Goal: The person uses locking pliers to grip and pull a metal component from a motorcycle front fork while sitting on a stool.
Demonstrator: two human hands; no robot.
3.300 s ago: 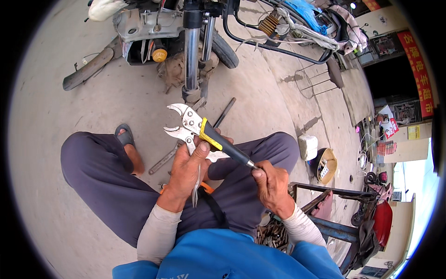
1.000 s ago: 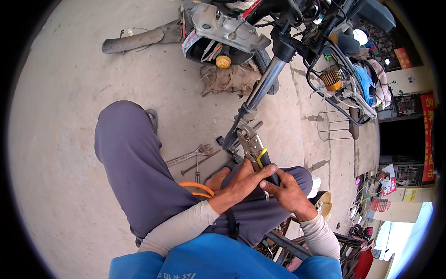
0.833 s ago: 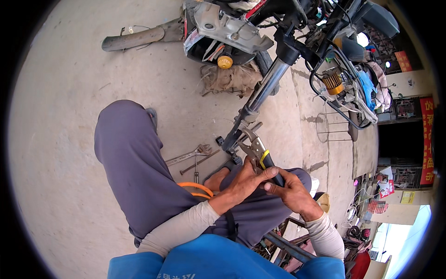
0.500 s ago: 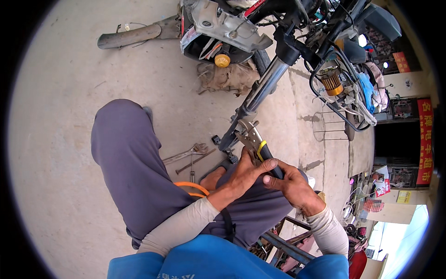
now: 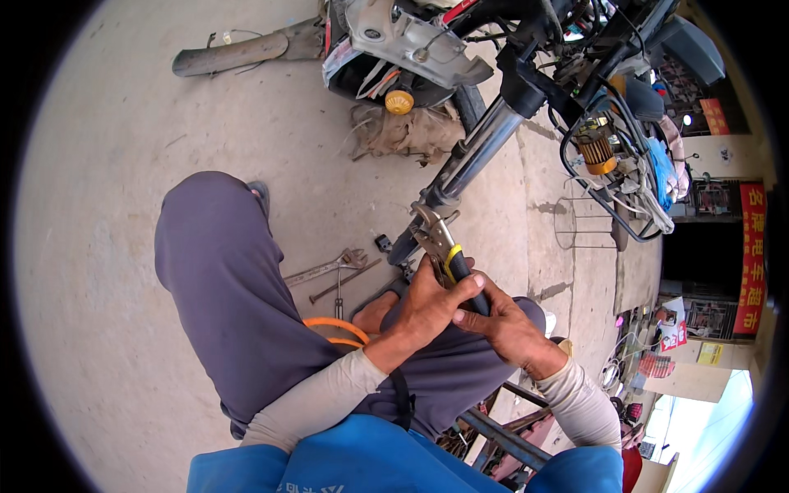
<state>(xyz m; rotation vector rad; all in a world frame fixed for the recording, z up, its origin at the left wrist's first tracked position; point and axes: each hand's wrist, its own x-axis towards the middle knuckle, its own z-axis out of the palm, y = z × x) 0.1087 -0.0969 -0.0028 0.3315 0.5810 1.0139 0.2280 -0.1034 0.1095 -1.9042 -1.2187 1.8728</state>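
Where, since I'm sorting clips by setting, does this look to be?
Probably an outdoor motorbike repair spot: there's a fork without a wheel, an adjustable wrench on the ground and locking pliers in hand.

We get soft, even daylight over the pale concrete floor (image 5: 107, 246), where shadows are faint and diffuse. The brightest patch we find is at lower right: the sky (image 5: 699, 427) burns nearly white — while above it the doorway (image 5: 701, 263) sinks to black. Along the fork tube (image 5: 485, 152) we catch a pale streak of glare. We see the fisheye bowing the red banner (image 5: 752, 255) near the rim, with black filling the corners. The locking pliers (image 5: 438, 238) look slightly soft to us — perhaps only because they appear so small.
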